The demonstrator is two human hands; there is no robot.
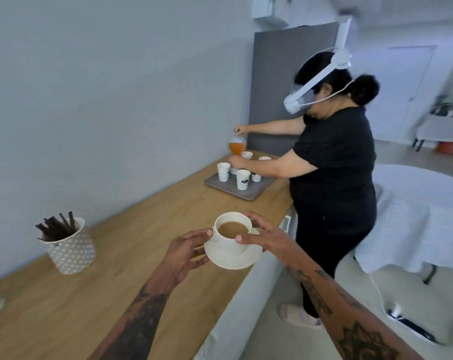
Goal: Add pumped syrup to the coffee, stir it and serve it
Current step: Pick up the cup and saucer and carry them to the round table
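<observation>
A white cup of milky coffee (232, 229) stands on a white saucer (228, 259), held above the front edge of the wooden counter (142, 229). My left hand (187, 253) grips the saucer's left side, its thumb by the cup's handle. My right hand (261, 233) wraps the cup's right side and the saucer's rim. A round bottle of orange syrup (237, 145) with a pump stands at the counter's far end, under another person's hand.
A patterned white pot of dark stir sticks (69, 245) stands on the counter at the left. Farther along, a grey tray (239, 184) carries several white paper cups. A person in black (334, 178) stands at the counter's far end. A white-covered table (414, 216) is at the right.
</observation>
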